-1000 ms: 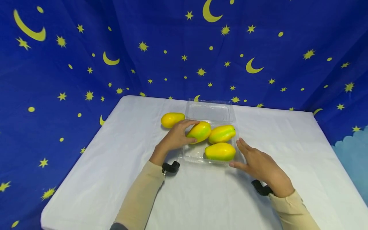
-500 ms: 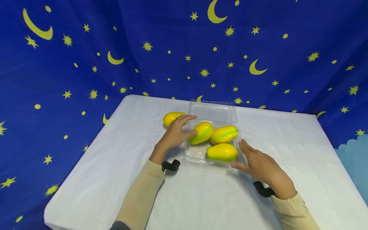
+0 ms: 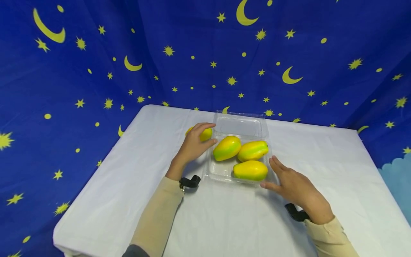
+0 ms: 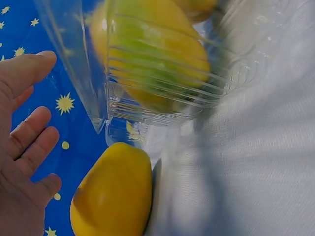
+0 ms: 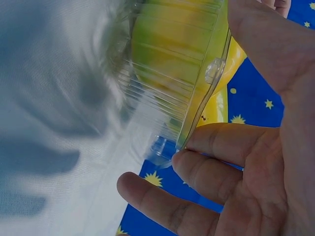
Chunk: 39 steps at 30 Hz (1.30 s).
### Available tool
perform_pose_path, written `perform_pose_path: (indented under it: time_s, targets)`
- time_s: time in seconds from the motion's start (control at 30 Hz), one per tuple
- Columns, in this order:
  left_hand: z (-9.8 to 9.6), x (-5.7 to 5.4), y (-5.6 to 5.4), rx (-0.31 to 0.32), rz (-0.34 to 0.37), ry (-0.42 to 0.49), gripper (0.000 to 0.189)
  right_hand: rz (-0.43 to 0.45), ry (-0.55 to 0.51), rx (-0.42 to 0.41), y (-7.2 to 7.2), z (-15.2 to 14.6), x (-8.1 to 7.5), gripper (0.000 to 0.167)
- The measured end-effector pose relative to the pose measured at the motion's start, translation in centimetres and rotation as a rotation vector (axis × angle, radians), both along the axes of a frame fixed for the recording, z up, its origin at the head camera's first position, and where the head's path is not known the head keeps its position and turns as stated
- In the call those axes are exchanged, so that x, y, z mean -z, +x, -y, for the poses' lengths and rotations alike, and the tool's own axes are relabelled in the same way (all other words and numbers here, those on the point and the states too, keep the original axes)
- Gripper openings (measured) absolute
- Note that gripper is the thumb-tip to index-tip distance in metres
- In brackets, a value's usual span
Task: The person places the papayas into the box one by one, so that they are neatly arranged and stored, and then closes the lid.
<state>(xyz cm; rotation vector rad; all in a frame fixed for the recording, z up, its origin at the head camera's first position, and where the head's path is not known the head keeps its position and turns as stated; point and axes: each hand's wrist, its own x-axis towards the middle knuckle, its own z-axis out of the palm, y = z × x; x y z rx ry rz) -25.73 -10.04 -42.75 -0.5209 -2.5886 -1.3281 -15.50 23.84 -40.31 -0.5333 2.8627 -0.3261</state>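
Observation:
Three yellow-green papayas, one at the left (image 3: 227, 148), one at the right (image 3: 253, 150) and one in front (image 3: 250, 170), lie in a clear plastic clamshell box (image 3: 219, 176). A fourth papaya (image 4: 115, 191) rests on the table left of the box, partly covered by my left hand (image 3: 194, 142) in the head view. That hand hovers over it with fingers spread, holding nothing. At the box's right side is my right hand (image 3: 293, 187), thumb by the front corner. In the right wrist view its fingertips (image 5: 184, 160) touch the box rim, fingers loosely extended.
The box's clear lid (image 3: 240, 125) lies folded back behind it, toward the far edge. A white cloth covers the table (image 3: 128, 200). Blue fabric (image 3: 179, 71) with yellow moons and stars hangs behind and at the sides.
My left hand has let go of the left papaya in the box and moved left, over the papaya outside. My right hand has stayed by the box; the head view has shifted slightly.

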Motion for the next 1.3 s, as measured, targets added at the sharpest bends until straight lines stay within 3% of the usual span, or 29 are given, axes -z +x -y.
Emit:
perform_pose_path:
  time_s: [0.27, 0.67, 0.87, 1.3]
  targets:
    - [0.9, 0.4, -0.4, -0.037, -0.063, 0.039, 0.051, -0.010, -0.001, -0.003, -0.1, 0.0, 0.1, 0.098]
    - [2.0, 1.2, -0.9, -0.095, -0.058, 0.117, 0.050, -0.016, -0.004, -0.002, 0.0, -0.1, 0.2, 0.098]
    - [2.3, 1.8, -0.9, -0.122, -0.020, 0.113, 0.050, 0.001, 0.000, 0.005, 0.1, -0.1, 0.3, 0.100]
    - [2.8, 2.4, -1.3, -0.213, -0.041, 0.099, 0.052, -0.015, 0.014, 0.002, 0.1, 0.1, 0.2, 0.098]
